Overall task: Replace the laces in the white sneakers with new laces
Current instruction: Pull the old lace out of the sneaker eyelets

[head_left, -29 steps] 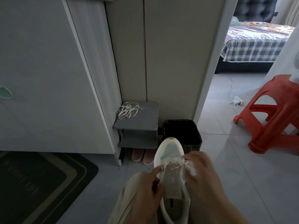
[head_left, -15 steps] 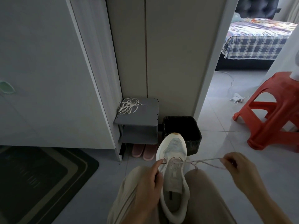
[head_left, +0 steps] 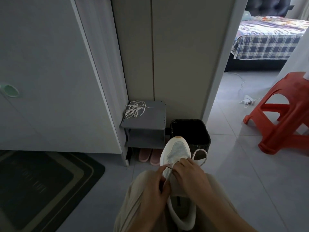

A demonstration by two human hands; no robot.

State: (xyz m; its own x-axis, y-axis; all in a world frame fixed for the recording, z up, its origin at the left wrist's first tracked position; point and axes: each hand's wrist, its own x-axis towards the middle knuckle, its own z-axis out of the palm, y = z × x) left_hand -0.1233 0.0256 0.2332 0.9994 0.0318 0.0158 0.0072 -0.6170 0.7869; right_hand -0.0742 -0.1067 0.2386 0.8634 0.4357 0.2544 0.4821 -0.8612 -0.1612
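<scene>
- Squarely on the lap, toe pointing away: white sneaker (head_left: 177, 151), speckled lace (head_left: 204, 156) looping off its right side.
- Pinching that lace at the eyelets: left hand (head_left: 150, 186) and right hand (head_left: 189, 174).
- Beyond the toe: black bin (head_left: 192, 131); loose white laces (head_left: 134, 108) heaped on grey shoe rack (head_left: 150, 119).

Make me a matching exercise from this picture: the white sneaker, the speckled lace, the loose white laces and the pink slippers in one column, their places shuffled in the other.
Things:
1. white sneaker
2. speckled lace
3. loose white laces
4. pink slippers

Places:
A. on top of the grey shelf
B. on the floor under that shelf
C. on the person's lap
D. looping out beside the right hand

Pairs: 1-C, 2-D, 3-A, 4-B.
</scene>
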